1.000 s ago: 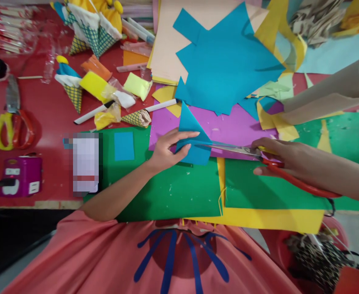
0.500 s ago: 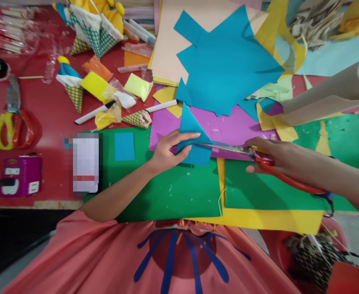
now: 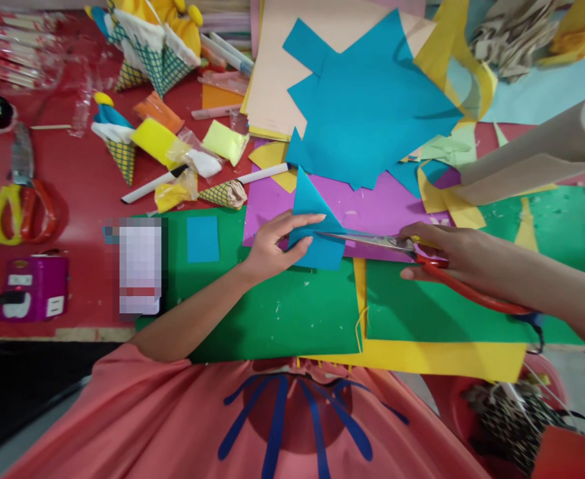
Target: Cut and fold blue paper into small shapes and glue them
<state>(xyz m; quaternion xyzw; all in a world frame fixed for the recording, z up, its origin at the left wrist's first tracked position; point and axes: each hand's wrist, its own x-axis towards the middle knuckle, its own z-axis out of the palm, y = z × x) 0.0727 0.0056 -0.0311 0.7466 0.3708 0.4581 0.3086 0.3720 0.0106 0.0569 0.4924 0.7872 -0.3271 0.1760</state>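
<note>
My left hand holds a small blue sheet of paper or craft foam, with the index finger and thumb on its left part. The piece has a pointed upper corner and a squarer lower part. My right hand is closed around the handles of a pair of scissors; a red and a yellow part of the handles show. The blades point left and lie across the middle of the blue piece, their tips close to my left fingertips. A small blue rectangle lies flat to the left.
Green sheets and a purple sheet lie beneath. A large blue cut sheet is at the back. A roll stands right. Left are a phone, other scissors, a purple box and cone-shaped crafts.
</note>
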